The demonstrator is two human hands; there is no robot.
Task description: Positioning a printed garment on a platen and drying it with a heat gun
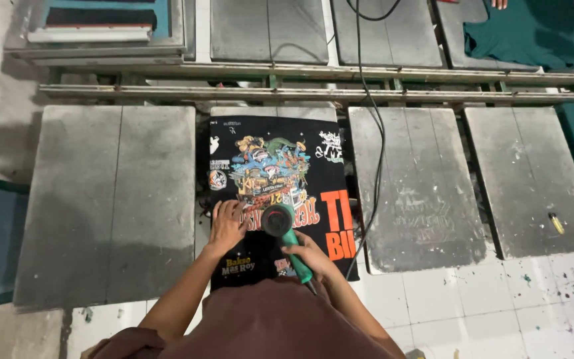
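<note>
Black printed cloth (pixel 270 186) lies flat on the middle grey platen (pixel 274 112), covering it edge to edge, with a bright cartoon design at its centre and orange lettering near its right edge. We press our left hand (pixel 226 225) open on its near part, while our right hand (pixel 310 256) grips a green-handled heat gun (pixel 286 229).
</note>
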